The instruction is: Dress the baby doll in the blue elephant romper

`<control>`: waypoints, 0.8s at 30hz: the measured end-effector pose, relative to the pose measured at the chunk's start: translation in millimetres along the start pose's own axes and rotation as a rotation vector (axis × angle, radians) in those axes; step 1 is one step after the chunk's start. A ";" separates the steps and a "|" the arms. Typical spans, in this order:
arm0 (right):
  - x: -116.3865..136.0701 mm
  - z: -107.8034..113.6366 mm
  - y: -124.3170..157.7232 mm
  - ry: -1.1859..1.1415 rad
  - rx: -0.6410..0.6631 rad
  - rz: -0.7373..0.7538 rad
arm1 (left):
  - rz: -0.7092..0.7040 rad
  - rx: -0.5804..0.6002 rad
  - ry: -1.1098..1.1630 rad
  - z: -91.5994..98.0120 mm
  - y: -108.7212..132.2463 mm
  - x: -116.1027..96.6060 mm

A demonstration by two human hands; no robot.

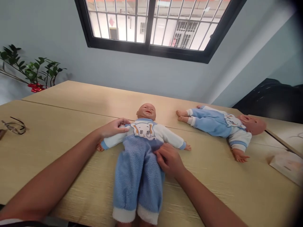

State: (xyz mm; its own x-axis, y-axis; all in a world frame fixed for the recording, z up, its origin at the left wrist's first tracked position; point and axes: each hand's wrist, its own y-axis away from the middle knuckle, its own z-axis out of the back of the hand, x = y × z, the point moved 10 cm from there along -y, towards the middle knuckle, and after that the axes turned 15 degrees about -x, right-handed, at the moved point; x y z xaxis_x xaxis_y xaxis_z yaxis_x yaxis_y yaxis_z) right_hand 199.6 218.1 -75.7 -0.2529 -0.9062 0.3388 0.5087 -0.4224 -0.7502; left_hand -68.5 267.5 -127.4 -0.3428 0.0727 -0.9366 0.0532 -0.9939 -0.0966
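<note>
A baby doll (142, 148) in a blue fleece romper with an elephant bib lies on its back on the wooden table (59, 132), head away from me. My left hand (115, 127) rests on the doll's shoulder and white sleeve, fingers curled over the fabric. My right hand (168, 159) sits at the doll's waist on the far side, fingers bent and pinching the blue fleece. A second doll (220, 124) in the same outfit lies to the right, head pointing right, untouched.
Eyeglasses (14, 126) lie at the table's left edge. A potted plant (30, 71) with a red ribbon stands at the far left. A booklet or card (287, 165) lies at the right. A dark chair (272, 97) is behind the table, under a barred window.
</note>
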 end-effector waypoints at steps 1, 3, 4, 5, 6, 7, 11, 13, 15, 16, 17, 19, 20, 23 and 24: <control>-0.4 -1.9 -0.5 0.003 0.008 -0.011 | 0.016 0.025 0.047 2.0 7.7 3.6; 0.6 -4.1 -1.0 0.005 0.014 -0.018 | 0.042 0.045 0.082 4.8 23.0 11.7; 1.8 -4.7 -0.9 0.003 0.018 -0.015 | 0.049 0.035 0.076 6.0 29.2 15.3; 2.8 -5.1 -0.7 0.004 0.023 -0.010 | 0.051 0.017 0.059 6.6 33.9 18.1; 3.8 -5.2 -0.6 0.009 0.031 -0.004 | 0.046 -0.006 0.034 6.5 37.1 19.7; 4.6 -5.4 -0.9 0.019 0.044 0.003 | 0.033 -0.029 0.004 5.8 38.7 19.7; 12.2 -7.7 -15.3 0.086 0.113 0.069 | -0.117 -0.088 -0.152 -0.2 36.6 3.1; 16.0 -14.6 -36.8 0.107 0.123 0.087 | -0.242 -0.123 -0.248 -0.6 36.1 -12.0; 17.0 -32.2 -67.2 0.116 0.144 0.076 | -0.350 -0.144 -0.329 -1.1 38.0 -24.8; 16.4 -46.2 -83.9 0.124 0.178 0.069 | -0.388 -0.149 -0.362 -1.5 39.4 -29.1; 15.7 -63.8 -99.9 0.135 0.238 0.069 | -0.416 -0.152 -0.388 -1.9 40.8 -32.1; 9.6 -105.4 -123.8 0.217 0.450 0.078 | -0.448 -0.155 -0.419 -2.3 43.4 -34.8; 6.8 -125.8 -129.2 0.249 0.592 0.101 | -0.457 -0.160 -0.425 -2.1 44.4 -35.1; 2.5 -158.1 -139.2 0.265 0.831 0.157 | -0.456 -0.193 -0.423 0.9 46.5 -33.4; 1.5 -161.8 -140.9 0.267 0.860 0.165 | -0.449 -0.206 -0.421 2.1 47.0 -32.5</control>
State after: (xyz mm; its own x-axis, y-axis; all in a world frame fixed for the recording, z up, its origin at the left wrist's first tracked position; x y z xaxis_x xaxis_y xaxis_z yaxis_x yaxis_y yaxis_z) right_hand -5.6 279.1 -61.4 -0.2500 -0.9673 0.0417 0.9658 -0.2522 -0.0597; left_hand -56.7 218.3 -100.8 -0.7094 0.3970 -0.5824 -0.0164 -0.8354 -0.5495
